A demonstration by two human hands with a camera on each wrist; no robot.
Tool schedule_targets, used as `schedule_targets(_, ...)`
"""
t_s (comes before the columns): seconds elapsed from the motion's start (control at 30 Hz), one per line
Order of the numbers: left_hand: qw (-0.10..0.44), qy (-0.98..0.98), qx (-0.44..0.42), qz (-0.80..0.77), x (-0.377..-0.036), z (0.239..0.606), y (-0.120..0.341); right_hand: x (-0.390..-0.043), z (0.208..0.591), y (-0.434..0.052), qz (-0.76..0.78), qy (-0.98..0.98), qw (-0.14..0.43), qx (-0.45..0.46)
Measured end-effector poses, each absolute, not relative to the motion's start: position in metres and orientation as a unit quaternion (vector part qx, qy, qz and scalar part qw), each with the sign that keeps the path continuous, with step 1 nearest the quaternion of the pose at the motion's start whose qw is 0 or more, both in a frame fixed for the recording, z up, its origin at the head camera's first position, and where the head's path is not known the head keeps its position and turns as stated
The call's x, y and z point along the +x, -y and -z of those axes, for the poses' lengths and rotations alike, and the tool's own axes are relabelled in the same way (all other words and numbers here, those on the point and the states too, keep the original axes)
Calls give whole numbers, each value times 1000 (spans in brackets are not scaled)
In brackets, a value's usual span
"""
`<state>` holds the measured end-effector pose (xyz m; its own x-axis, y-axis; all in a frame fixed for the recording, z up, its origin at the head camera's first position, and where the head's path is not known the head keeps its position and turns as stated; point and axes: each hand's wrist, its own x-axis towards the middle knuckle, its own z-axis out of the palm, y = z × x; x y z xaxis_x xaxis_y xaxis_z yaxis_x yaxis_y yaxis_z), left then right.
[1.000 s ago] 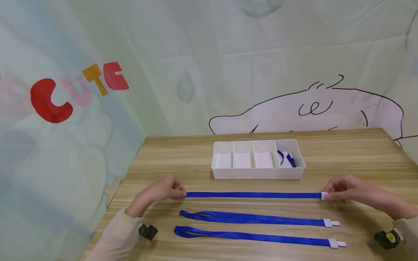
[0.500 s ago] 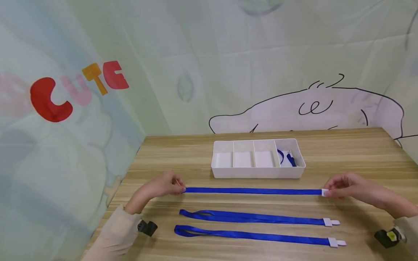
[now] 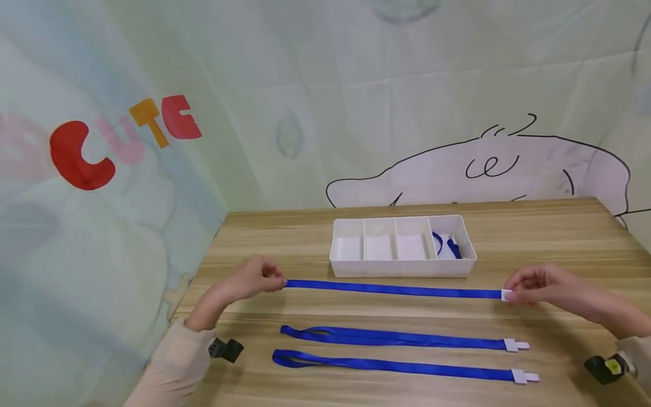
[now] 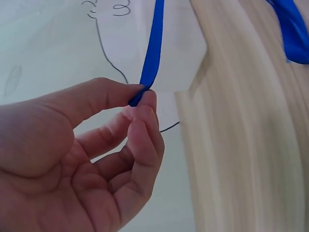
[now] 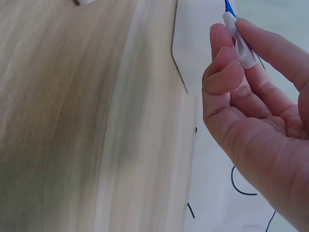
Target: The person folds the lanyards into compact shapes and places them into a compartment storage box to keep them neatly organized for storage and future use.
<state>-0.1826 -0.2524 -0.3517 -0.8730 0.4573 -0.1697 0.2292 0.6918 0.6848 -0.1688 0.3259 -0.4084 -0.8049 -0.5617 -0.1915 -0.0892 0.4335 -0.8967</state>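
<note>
Blue lanyard (image 3: 391, 290) stretched taut between hands, left hand (image 3: 252, 279) pinching loop end, right hand (image 3: 534, 284) pinching white clip (image 3: 506, 294)

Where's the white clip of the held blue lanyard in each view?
Head: the white clip sits right of centre, pinched by the right hand, at the end of the taut held lanyard.
Left wrist: the clip is not in view; only the strap and the left hand.
Right wrist: clip at upper right, between fingertips.
Shared landmark: the wooden table.
</note>
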Motion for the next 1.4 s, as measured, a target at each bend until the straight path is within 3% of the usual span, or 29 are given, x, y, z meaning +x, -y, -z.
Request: schedule_targets(1.4,142,-889,200,-388,-164,302,215,-166,371,-290,514,-785,236,-252)
